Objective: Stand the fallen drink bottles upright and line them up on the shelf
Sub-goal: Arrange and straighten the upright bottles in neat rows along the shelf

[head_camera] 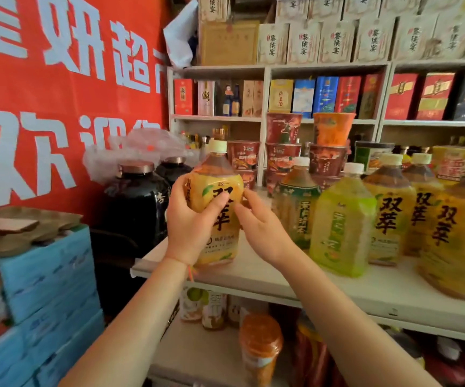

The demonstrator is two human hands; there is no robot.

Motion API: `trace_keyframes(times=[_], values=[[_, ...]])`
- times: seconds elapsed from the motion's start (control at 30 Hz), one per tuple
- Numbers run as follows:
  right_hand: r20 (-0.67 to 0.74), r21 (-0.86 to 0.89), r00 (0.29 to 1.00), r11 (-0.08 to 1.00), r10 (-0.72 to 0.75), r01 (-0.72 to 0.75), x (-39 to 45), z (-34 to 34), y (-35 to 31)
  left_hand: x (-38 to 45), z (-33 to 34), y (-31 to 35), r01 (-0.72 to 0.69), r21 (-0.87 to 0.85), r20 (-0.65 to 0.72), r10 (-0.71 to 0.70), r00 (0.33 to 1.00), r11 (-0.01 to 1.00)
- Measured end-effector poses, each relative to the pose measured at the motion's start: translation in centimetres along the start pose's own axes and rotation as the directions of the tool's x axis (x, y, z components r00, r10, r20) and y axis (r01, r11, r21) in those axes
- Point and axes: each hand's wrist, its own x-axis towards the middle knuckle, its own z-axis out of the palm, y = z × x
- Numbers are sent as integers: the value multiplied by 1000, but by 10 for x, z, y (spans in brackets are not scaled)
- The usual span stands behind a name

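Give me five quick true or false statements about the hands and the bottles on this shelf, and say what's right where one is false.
1. The left hand grips the yellow bottle. True.
2. That bottle is lying on its side. False: it stands upright at the left end of the shelf, cap up.
3. The right hand holds the light green bottle. False: its fingers are at the yellow bottle's side; the green one stands untouched.
4. A dark green-labelled bottle stands between the yellow bottle and the light green one. True.
5. The yellow bottle's cap is off. False: a pale cap is on it.
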Motion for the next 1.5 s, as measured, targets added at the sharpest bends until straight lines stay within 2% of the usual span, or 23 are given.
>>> trace_keyframes(times=[0.17,0.23,0.3,0.37,0.43,0.53,0.6,0.67,0.7,0.77,0.8,0.9,1.0,1.13,1.23,1.3,1.33,1.37,1.4,1.43,1.47,1.5], values=[[21,-182,1000,983,3,1,17,39,8,24,-25,-38,48,-84,67,-42,997,995],[-18,-264,1000,964,24,-28,21,49,9,34,-35,-45,97,-121,168,-76,983,988],[-79,-316,994,944,69,-91,27,58,9,47,-47,-51,183,-146,319,-129,939,972],[-120,-364,990,924,76,-115,32,67,8,57,-59,-57,204,-106,381,-150,912,973],[-122,-391,989,912,79,-121,36,75,9,62,-70,-64,178,-9,351,-163,922,984],[24,-452,980,876,198,-166,43,72,10,60,-79,-73,122,154,126,-142,982,980],[65,-510,962,838,263,-195,48,61,10,55,-78,-67,82,235,49,-96,994,969],[-50,-522,964,816,261,-248,56,52,10,48,-75,-57,42,327,130,-89,987,944],[-93,-517,960,811,264,-273,59,49,10,45,-73,-52,16,428,194,-109,975,903],[-91,-472,946,823,310,-315,65,52,10,42,-70,-47,-26,625,252,-171,953,780],[-73,-443,937,830,343,-338,67,55,11,41,-69,-47,-35,667,251,-181,951,744],[-75,-400,917,831,391,-387,73,65,13,47,-67,-51,-18,638,267,-200,943,770],[-52,-400,938,854,343,-334,75,70,11,54,-64,-56,16,586,270,-213,939,810],[-102,-283,907,863,408,-419,72,70,13,58,-54,-60,31,551,278,-219,935,834],[-128,-300,916,865,381,-402,66,66,16,59,-50,-60,58,538,269,-237,933,841],[-217,-321,933,881,288,-347,57,57,12,51,-45,-51,-6,534,206,-122,971,846],[-277,-347,933,882,228,-318,51,49,9,45,-40,-43,-113,528,163,31,986,841],[-343,-382,927,879,154,-287,45,39,7,38,-33,-33,-247,500,116,218,969,830],[-403,-426,913,871,57,-243,39,30,4,33,-25,-22,-369,441,63,382,922,818],[-458,-477,887,857,-52,-196,30,16,2,25,-12,-11,-468,354,35,489,872,810],[-504,-528,848,835,-164,-153,21,3,-1,16,2,-1,-535,251,53,541,839,806],[-546,-580,796,804,-263,-132,13,-10,-3,7,15,9,-548,150,114,536,836,823]])
